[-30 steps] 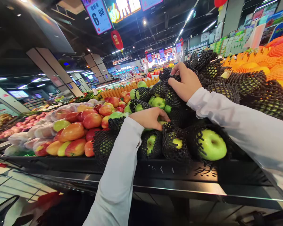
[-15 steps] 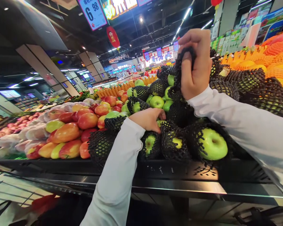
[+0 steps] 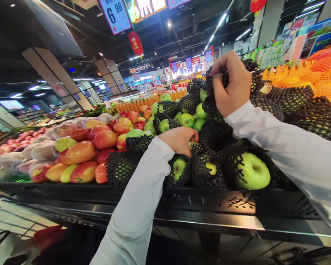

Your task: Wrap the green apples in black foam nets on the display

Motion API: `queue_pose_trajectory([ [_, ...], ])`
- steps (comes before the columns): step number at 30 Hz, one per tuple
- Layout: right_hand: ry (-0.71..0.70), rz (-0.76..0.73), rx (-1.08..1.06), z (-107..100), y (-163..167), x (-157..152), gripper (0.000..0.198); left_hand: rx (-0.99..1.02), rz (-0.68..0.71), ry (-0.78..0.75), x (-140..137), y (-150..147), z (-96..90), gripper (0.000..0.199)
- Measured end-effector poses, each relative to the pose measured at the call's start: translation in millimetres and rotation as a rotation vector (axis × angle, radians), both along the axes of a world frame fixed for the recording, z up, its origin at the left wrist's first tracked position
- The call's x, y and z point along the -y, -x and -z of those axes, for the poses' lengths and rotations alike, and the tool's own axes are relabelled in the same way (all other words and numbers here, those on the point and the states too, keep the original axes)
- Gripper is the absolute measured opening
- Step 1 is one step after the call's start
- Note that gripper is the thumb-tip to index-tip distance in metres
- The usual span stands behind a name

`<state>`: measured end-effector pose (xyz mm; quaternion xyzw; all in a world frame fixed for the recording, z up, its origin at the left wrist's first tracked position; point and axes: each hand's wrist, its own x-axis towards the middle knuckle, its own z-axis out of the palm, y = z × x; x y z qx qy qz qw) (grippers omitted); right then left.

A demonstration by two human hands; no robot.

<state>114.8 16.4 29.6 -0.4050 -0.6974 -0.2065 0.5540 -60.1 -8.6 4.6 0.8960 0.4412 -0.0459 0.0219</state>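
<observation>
Right hand (image 3: 231, 82): curled round black net (image 3: 209, 87), now lower over green apples (image 3: 186, 120); net seemingly not yet placed | Left hand (image 3: 179, 140): part-curled, touching one apple (image 3: 193, 144), hold unclear | That apple: behind netted front row (image 3: 179, 170)

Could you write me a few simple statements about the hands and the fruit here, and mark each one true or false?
1. The right hand grips black netting. True.
2. The left hand is raised above the right. False: the left hand is lower, down among the green apples.
3. Both sleeves are white. True.
4. The red-and-yellow fruit lies to the right of the green apples in the picture. False: the red-and-yellow fruit is to their left.
5. A hanging screen shows 6.98. True.
</observation>
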Motion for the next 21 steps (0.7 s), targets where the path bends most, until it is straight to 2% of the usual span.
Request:
queue_pose_trajectory([
  [4,0.171,0.060,0.127,0.5,-2.5,-6.2,0.020,0.084,0.069,0.024,-7.1,5.5,0.4,0.059],
  [7,0.231,0.089,0.131,0.1,-5.6,-12.0,0.019,0.135,0.094,0.025,-7.5,9.3,-0.4,0.059],
  [16,0.151,0.124,0.024,-2.4,-10.9,-9.9,0.018,0.265,0.101,0.099,-3.9,17.1,-9.1,0.055],
  [21,0.078,0.134,-0.066,-4.9,-10.3,-5.0,0.014,0.282,0.042,0.129,-6.7,19.0,-6.5,0.053],
])
